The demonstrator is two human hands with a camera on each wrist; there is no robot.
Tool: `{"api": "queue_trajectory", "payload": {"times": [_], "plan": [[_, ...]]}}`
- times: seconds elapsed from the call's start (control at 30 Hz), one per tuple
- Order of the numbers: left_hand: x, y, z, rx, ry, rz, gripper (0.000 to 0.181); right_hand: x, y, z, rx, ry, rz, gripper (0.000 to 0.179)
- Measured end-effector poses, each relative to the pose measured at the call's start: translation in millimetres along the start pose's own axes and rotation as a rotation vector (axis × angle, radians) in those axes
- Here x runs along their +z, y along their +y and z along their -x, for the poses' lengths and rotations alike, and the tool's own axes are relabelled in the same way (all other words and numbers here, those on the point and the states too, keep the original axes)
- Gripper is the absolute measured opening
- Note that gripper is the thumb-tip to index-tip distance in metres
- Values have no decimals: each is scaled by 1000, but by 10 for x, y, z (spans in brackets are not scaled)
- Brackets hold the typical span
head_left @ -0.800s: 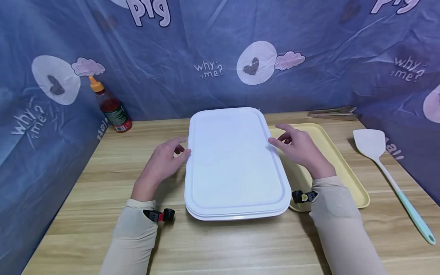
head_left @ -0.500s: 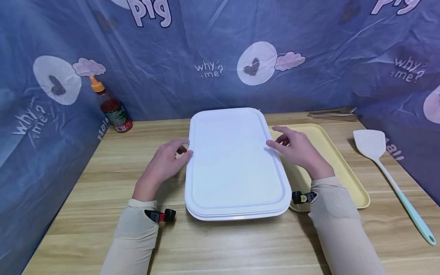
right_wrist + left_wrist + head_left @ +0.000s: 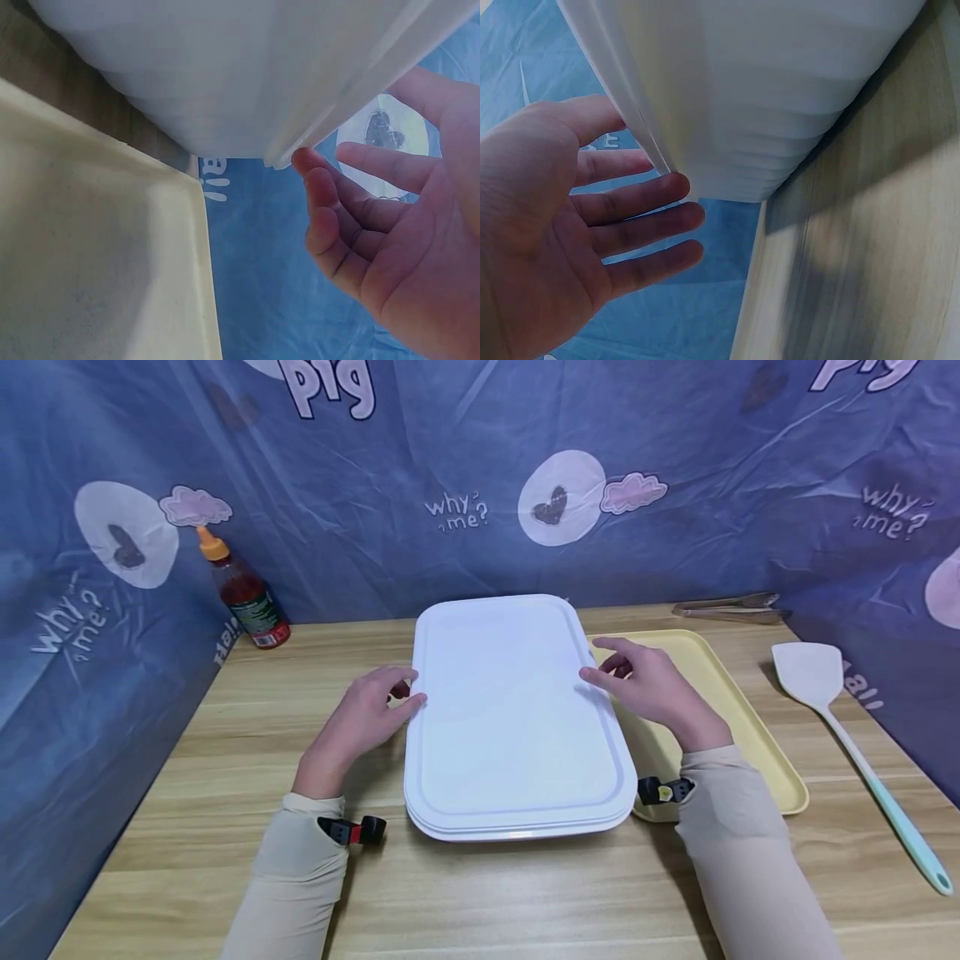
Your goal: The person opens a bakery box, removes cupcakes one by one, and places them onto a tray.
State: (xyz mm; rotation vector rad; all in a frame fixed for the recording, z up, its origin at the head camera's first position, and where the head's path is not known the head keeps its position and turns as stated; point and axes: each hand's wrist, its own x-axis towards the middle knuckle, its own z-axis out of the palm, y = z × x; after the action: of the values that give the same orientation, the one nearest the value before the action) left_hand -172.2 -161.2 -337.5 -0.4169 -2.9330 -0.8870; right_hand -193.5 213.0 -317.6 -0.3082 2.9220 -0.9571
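Note:
A white rectangular container with a flat white lid (image 3: 517, 710) stands in the middle of the table in the head view. My left hand (image 3: 369, 706) is at the lid's left side, thumb tip over its edge. In the left wrist view, the left hand's long fingers (image 3: 652, 229) are fairly straight and spread beside the rim, under it. My right hand (image 3: 645, 681) is at the opposite side, thumb tip overlapping the lid's edge. In the right wrist view, some right fingers (image 3: 322, 232) are bent, with fingertips right at the underside of the rim. The container's pale side wall (image 3: 172, 75) shows below.
A yellow tray (image 3: 738, 731) lies right of the container, partly under my right arm. Further right is a white spatula (image 3: 808, 672) with a mint handle. Tongs (image 3: 731, 608) lie at the back right. A sauce bottle (image 3: 251, 602) stands back left by the blue cloth.
My left hand has shifted slightly right, its thumb now further over the lid's edge. My right hand has moved slightly left and lower in the view. The container has stayed put.

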Motion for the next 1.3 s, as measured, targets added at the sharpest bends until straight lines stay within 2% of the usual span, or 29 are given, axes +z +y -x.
{"api": "queue_trajectory", "payload": {"times": [0.17,0.67,1.07,1.3], "plan": [[-15,12,22,-16,-4,5,48,-3,-36,6,15,-22,-8,70],[-38,10,97,-8,-1,22,52,-17,-173,58,38,-86,-20,77],[-147,23,111,16,17,35,51,-36,-278,91,35,-44,-40,75],[-216,14,134,32,52,72,47,-52,-338,107,37,-66,-68,78]]}}
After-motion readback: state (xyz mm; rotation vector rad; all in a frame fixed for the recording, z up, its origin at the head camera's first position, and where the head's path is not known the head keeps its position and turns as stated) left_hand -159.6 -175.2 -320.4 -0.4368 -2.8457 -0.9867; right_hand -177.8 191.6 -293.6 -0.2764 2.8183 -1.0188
